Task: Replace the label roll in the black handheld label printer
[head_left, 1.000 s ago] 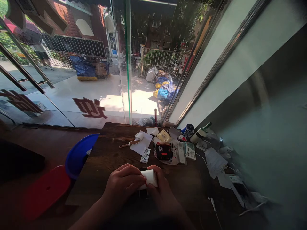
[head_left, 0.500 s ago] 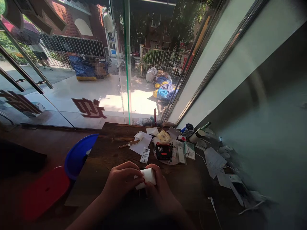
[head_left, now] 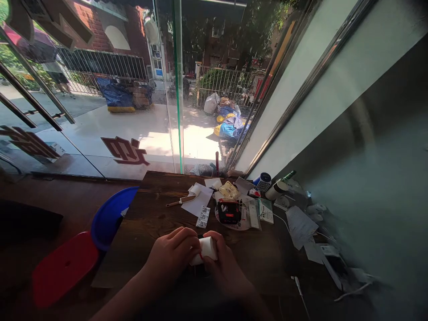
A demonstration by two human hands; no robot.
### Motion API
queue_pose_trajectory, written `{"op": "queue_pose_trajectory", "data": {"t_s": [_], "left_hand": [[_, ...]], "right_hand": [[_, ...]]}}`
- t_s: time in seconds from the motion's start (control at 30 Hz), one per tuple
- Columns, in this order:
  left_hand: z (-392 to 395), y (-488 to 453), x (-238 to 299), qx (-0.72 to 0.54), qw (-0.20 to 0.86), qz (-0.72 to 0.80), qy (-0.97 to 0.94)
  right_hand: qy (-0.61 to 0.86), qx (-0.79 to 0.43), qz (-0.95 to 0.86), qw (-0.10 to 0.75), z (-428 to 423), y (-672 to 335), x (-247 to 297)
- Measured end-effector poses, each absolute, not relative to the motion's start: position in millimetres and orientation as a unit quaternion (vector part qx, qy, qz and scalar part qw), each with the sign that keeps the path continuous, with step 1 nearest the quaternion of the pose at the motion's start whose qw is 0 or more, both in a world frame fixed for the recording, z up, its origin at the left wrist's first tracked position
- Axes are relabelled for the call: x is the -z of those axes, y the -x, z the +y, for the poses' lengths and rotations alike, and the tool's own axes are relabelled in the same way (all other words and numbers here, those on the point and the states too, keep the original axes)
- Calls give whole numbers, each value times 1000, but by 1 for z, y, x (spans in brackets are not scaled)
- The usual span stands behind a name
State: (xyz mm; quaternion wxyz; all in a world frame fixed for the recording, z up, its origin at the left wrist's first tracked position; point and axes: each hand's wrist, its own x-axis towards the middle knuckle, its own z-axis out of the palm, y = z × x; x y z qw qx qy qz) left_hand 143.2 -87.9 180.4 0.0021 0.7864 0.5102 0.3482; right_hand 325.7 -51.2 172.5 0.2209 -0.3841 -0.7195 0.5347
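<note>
At about 9 o'clock from the hands, off the table's edge, sit a red seat point(head_left: 62, 267) and, just beyond it, a blue seat point(head_left: 112, 214). The dark wooden table point(head_left: 150, 223) carries everything else.

The left hand point(head_left: 172, 256) lies low at the near edge, fingers curled close together, their tips pressed on the left end of a small white roll point(head_left: 207, 248). The right hand point(head_left: 227, 272) meets it from 3 o'clock, thumb and fingers pinching the roll's other end. So the roll sits between the two hands, just above the tabletop, with something dark under it that I cannot make out.

A second ago the white piece showed a broader, flatter face; now it looks narrower and rounder, and the left fingertips have crept further over it — it has been turned in the grip, not set down, so the handling is in mid-course.

At 12 o'clock from the roll lies a numbered ticket strip point(head_left: 203, 216); at 1 o'clock, a red-and-black device point(head_left: 229, 211); scattered papers point(head_left: 299, 225) at 2 o'clock — and a white cable point(head_left: 298, 285) at 4 o'clock.
</note>
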Motion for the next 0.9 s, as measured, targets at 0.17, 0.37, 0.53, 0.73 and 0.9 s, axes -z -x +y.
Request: {"op": "queue_pose_trajectory", "data": {"t_s": [0.17,0.37,0.53,0.73,0.9], "left_hand": [[-87,-144,-182,-398,2,505,-766],[-82,-142,-194,-454,63,470,-754],[-81,-139,-196,-436,102,471,-760],[-81,-139,-198,-435,134,481,-749],[-81,-138,-194,-434,189,493,-730]], "right_hand": [[442,-536,-687,212,-55,-329,-167],[434,-528,-701,204,-55,-332,-169],[411,-504,-729,212,-54,-332,-172],[394,-491,-744,224,-51,-332,-172],[392,-491,-743,231,-52,-332,-166]]}}
